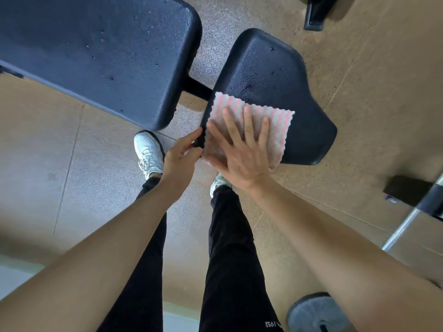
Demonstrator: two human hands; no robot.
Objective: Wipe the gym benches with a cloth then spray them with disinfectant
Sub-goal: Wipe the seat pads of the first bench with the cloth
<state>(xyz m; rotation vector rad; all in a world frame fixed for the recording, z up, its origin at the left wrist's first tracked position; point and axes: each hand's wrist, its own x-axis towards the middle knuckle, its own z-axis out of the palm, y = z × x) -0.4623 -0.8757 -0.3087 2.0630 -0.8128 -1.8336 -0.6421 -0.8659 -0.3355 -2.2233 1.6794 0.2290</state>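
A black padded gym bench fills the upper view: a long back pad (100, 56) on the left and a smaller seat pad (275, 75) on the right, both dotted with droplets. A pink-and-white wavy cloth (278, 125) lies on the near left part of the seat pad. My right hand (239, 152) lies flat on the cloth with fingers spread, pressing it down. My left hand (182, 154) pinches the seat pad's near left edge beside the cloth. No spray bottle is in view.
A black frame bar (196, 88) joins the two pads. My white shoes (148, 152) stand on the speckled brown floor below the bench. A metal bar with a black foot (417, 197) lies at right, a grey weight plate (316, 312) at bottom right.
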